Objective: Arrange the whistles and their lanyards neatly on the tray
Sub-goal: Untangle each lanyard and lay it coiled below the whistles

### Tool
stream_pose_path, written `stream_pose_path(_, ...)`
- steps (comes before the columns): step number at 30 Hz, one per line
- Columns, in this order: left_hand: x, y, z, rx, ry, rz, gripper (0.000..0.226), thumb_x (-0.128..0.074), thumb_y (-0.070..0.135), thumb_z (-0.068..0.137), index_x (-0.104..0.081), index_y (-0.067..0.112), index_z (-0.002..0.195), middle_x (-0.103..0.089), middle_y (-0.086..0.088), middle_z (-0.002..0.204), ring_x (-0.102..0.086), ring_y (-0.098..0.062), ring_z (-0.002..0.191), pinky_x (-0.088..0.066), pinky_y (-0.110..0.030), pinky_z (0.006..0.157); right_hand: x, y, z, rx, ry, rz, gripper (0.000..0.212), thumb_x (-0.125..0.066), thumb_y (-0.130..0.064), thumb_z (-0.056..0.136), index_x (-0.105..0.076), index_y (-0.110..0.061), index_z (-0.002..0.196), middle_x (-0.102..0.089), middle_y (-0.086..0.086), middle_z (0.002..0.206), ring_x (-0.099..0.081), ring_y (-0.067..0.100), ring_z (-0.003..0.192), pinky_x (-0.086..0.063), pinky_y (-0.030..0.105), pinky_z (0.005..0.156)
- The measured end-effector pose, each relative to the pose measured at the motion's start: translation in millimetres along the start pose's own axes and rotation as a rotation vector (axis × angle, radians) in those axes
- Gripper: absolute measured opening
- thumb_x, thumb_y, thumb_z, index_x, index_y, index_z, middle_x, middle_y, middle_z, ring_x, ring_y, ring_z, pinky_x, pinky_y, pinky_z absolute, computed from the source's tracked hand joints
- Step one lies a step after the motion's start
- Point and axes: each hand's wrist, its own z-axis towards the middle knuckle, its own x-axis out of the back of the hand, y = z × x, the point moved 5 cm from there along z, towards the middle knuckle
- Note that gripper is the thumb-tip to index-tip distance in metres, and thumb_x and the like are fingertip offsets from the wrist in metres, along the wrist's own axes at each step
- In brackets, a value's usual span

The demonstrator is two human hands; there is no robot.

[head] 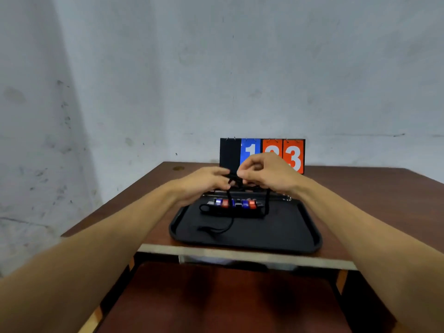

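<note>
Brown wooden counter [360, 188] fills mid frame, grey stained wall [144, 68] behind. At the counter's far edge, centre frame, stands a flip scoreboard [262, 152] w/ a black panel, a blue card reading "1", and two orange cards; the right one reads "3", the other is partly hidden by the right hand, digit can't be read. A red-brown chair seat [228, 296] sits below the counter's near edge, bottom centre.

Black rectangular plastic tray [288, 236] lies on the counter near its front edge, long axis running left-right across the frame. Row of small blue, red and dark whistles [236, 204] lies at the tray's far side, lined up left-right, side by side and touching. Loose black cord lanyard [216, 228] curls on the tray's left-centre floor, in front of the row.

Above the row, left hand [204, 182] and right hand [266, 174] meet, fingers closed, both pinching a bundle of black lanyard cord [234, 180] between them. Strands hang from the bundle down to the whistles; hands block the tray's far rim and part of the scoreboard.
</note>
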Motion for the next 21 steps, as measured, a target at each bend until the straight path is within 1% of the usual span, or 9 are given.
stream_pose_path(2, -11, 11, 1, -0.057, -0.045, 0.026, 0.033, -0.05, 0.012, 0.093, -0.057, 0.002, 0.124, -0.07, -0.007, 0.089, -0.061, -0.013, 0.1, -0.037, -0.032, 0.106, 0, 3, 0, -0.017, 0.042, 0.059, 0.008, -0.07, -0.022, 0.085, -0.065, -0.017, 0.088, -0.068, -0.004, 0.063, -0.053, 0.005, 0.05, -0.037, 0.015, 0.044)
stream_pose_path(4, -15, 19, 0, -0.076, -0.013, 0.035, 0.027, -0.044, 0.021, 0.098, -0.066, 0.007, 0.103, -0.05, 0.0, 0.059, -0.057, -0.017, 0.068, -0.044, -0.029, 0.086, 6, 6, -2, -0.019, 0.088, 0.113, 0.01, -0.071, -0.022, 0.084, -0.063, -0.017, 0.086, -0.067, -0.004, 0.058, -0.052, 0.012, 0.051, -0.036, 0.019, 0.042)
stream_pose_path(6, -15, 23, 4, -0.067, 0.022, -0.013, 0.031, -0.041, 0.029, 0.1, -0.061, 0.01, 0.089, -0.033, 0.004, 0.055, -0.038, -0.014, 0.053, -0.042, -0.03, 0.07, 10, 14, -2, -0.037, 0.107, 0.115, 0.01, -0.069, -0.025, 0.086, -0.062, -0.019, 0.086, -0.063, -0.004, 0.056, -0.05, 0.006, 0.045, -0.036, 0.018, 0.041)
stream_pose_path(8, -13, 25, 8, -0.049, 0.05, -0.044, 0.033, -0.04, 0.039, 0.099, -0.052, 0.013, 0.083, -0.029, 0.006, 0.053, -0.031, -0.012, 0.05, -0.04, -0.028, 0.062, 14, 21, -6, -0.086, 0.137, 0.101, 0.014, -0.062, -0.031, 0.09, -0.061, -0.018, 0.092, -0.059, -0.003, 0.061, -0.045, 0.004, 0.043, -0.036, 0.018, 0.042)
stream_pose_path(10, -12, 31, 13, -0.037, 0.07, -0.122, 0.034, -0.038, 0.045, 0.098, -0.045, 0.016, 0.08, -0.027, 0.008, 0.051, -0.029, -0.012, 0.049, -0.037, -0.027, 0.058, 12, 29, -7, -0.119, 0.143, 0.136, 0.023, -0.053, -0.036, 0.095, -0.061, -0.015, 0.095, -0.053, -0.002, 0.063, -0.042, 0.008, 0.05, -0.036, 0.019, 0.045)
stream_pose_path(14, -5, 45, 20, -0.062, 0.218, -0.323, 0.026, -0.035, 0.027, 0.101, -0.044, 0.015, 0.079, -0.028, 0.009, 0.044, -0.029, -0.014, 0.048, -0.031, -0.03, 0.056, -1, 39, -10, -0.128, 0.106, 0.266, 0.042, -0.039, -0.044, 0.099, -0.066, -0.012, 0.099, -0.041, -0.005, 0.058, -0.035, 0.007, 0.049, -0.034, 0.02, 0.045)
stream_pose_path(16, -3, 54, 20, -0.092, 0.282, -0.28, 0.023, -0.037, 0.02, 0.097, -0.05, 0.013, 0.078, -0.029, 0.009, 0.044, -0.026, -0.013, 0.047, -0.027, -0.029, 0.054, -12, 39, -11, -0.097, 0.063, 0.257, 0.042, -0.04, -0.047, 0.097, -0.065, -0.014, 0.105, -0.04, -0.007, 0.058, -0.035, 0.006, 0.049, -0.034, 0.02, 0.047)
stream_pose_path(18, -2, 63, 20, -0.129, 0.33, -0.207, 0.023, -0.041, 0.017, 0.092, -0.056, 0.011, 0.075, -0.028, 0.008, 0.045, -0.024, -0.012, 0.046, -0.024, -0.028, 0.052, -22, 36, -9, -0.065, 0.022, 0.149, 0.037, -0.05, -0.048, 0.093, -0.063, -0.017, 0.11, -0.046, -0.008, 0.064, -0.041, 0.006, 0.056, -0.036, 0.019, 0.054)
stream_pose_path(21, -3, 72, 22, -0.168, 0.333, -0.245, 0.023, -0.046, 0.016, 0.09, -0.06, 0.008, 0.074, -0.03, 0.01, 0.042, -0.026, -0.011, 0.047, -0.025, -0.028, 0.055, -36, 29, -4, -0.018, -0.038, 0.066, 0.034, -0.059, -0.047, 0.088, -0.06, -0.022, 0.112, -0.05, -0.005, 0.069, -0.046, 0.004, 0.061, -0.042, 0.023, 0.061)
